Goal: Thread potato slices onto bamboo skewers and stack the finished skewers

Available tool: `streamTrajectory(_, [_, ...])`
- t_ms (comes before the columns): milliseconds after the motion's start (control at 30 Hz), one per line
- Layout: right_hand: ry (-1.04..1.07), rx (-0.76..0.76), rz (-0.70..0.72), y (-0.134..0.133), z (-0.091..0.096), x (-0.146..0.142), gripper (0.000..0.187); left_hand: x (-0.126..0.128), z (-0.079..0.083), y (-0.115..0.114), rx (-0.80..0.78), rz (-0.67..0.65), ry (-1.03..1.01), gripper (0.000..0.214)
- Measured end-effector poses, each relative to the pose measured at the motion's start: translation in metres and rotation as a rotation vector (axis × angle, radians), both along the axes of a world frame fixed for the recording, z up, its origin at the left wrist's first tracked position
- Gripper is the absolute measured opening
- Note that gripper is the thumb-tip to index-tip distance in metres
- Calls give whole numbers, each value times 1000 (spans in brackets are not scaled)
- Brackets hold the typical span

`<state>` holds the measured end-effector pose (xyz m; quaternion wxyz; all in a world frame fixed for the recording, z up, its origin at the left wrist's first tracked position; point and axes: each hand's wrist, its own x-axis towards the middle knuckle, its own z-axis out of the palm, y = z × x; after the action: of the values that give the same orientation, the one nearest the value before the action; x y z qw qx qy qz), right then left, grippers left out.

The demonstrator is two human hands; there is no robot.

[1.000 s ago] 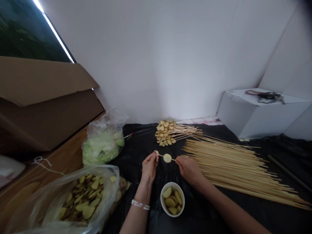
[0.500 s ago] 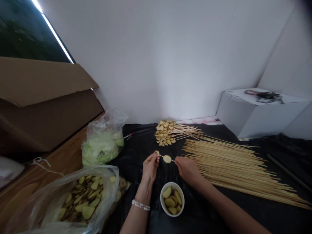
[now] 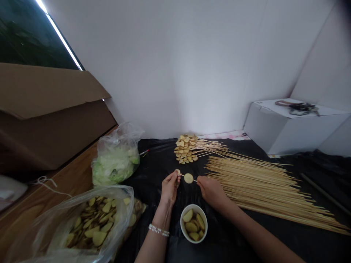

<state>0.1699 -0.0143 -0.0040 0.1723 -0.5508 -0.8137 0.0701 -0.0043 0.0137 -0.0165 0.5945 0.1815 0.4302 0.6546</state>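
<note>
Between my hands a thin wooden skewer [image 3: 195, 180] runs level, with a round potato slice [image 3: 188, 178] threaded on its middle. My left hand [image 3: 170, 183] pinches another potato slice [image 3: 178, 171] at the skewer's left end; the fingers partly cover it. My right hand [image 3: 210, 188] is closed around the skewer's right part, whose end is hidden in the fist. Just below the hands stands a white cup [image 3: 182, 233] holding several potato slices [image 3: 192, 226]. Beyond the hands lies a pile of skewered potato slices [image 3: 186, 148], their sticks pointing right.
Bare skewers [image 3: 263, 186] spread over the black covering at right. At left are an open plastic bag of potato slices [image 3: 94, 226] and a bag of pale green vegetable [image 3: 113, 164]. A cardboard box [image 3: 52, 135] stands far left, a white box [image 3: 287, 128] back right.
The slice on the skewer has turned slightly and now looks rounder, facing the camera more. Both hands stay in nearly the same place.
</note>
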Motion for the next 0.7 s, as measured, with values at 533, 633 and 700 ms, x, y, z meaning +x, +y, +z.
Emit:
streamTrajectory(533, [-61, -53, 12, -4, 6, -4, 24, 0, -2, 0, -7, -16, 9, 23])
streamTrajectory(633, [-47, -4, 0, -4, 5, -3, 23, 1, -2, 0, -3, -38, 20, 25])
streamTrajectory(700, [-32, 25, -5, -4, 4, -3, 22, 1, -3, 0, 6, -54, 24, 26])
